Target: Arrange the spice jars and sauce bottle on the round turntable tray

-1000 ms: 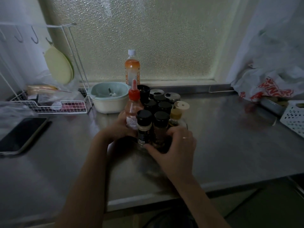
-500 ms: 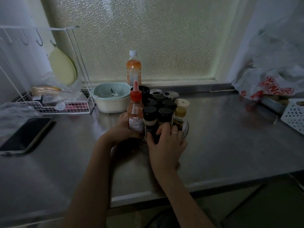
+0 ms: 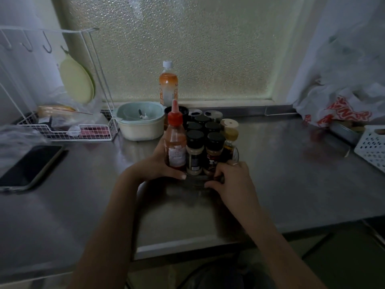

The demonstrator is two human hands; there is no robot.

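A clear round turntable tray point(image 3: 195, 180) sits on the steel counter, packed with several black-capped spice jars point(image 3: 194, 152) and a jar with a cream lid point(image 3: 229, 130). A red-capped sauce bottle point(image 3: 175, 142) stands upright at the tray's left edge. My left hand point(image 3: 160, 165) wraps around the bottle's lower left side, thumb at the tray's front. My right hand point(image 3: 231, 180) curls over the tray's front right rim, fingers against the jars' bases. The tray's far side is hidden behind the jars.
A pale bowl point(image 3: 139, 124) and an orange drink bottle point(image 3: 168, 86) stand behind the tray. A white wire rack point(image 3: 68, 132) and a phone point(image 3: 29, 165) lie at left. Plastic bags point(image 3: 341, 105) and a white basket point(image 3: 373, 147) sit at right.
My right hand slid down from the front jars to the tray's front right rim. The tray with its jars has shifted slightly away from me. My left hand stays at the sauce bottle.
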